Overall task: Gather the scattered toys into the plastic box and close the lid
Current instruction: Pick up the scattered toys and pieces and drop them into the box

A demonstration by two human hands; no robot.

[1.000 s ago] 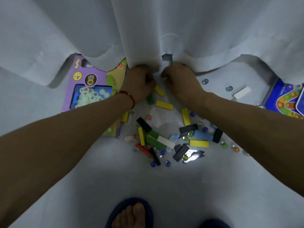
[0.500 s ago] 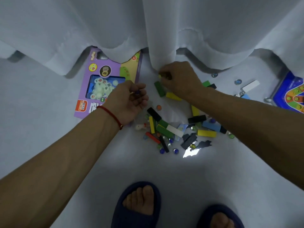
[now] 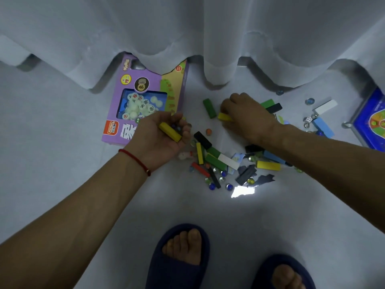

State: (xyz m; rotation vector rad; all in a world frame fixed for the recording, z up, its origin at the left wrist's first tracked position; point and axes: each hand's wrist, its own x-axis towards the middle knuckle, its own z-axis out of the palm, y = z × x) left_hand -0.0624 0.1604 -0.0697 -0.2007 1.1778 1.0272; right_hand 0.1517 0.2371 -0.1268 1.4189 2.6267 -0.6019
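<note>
Coloured blocks and glass marbles lie in a pile [image 3: 225,163] on the pale floor. My left hand [image 3: 164,134] is turned palm up over the floor, its fingers curled round a yellow block [image 3: 169,132] and a few marbles. My right hand [image 3: 245,115] reaches down palm first and pinches another yellow block [image 3: 224,117] on the floor. A green block [image 3: 209,108] lies just left of it. More blocks, green and black [image 3: 273,106], show behind the right hand. The plastic box is not in view.
A purple game package [image 3: 133,84] lies left, partly under a white curtain [image 3: 187,38] hanging across the top. A blue game board [image 3: 373,119], a white block [image 3: 326,106], a die [image 3: 308,119] and loose marbles sit right. My slippered feet [image 3: 183,257] stand below.
Both hands came back from under the curtain's hem. The left hand turned palm up and now holds a yellow block with marbles. The right hand moved onto a yellow block on the floor.
</note>
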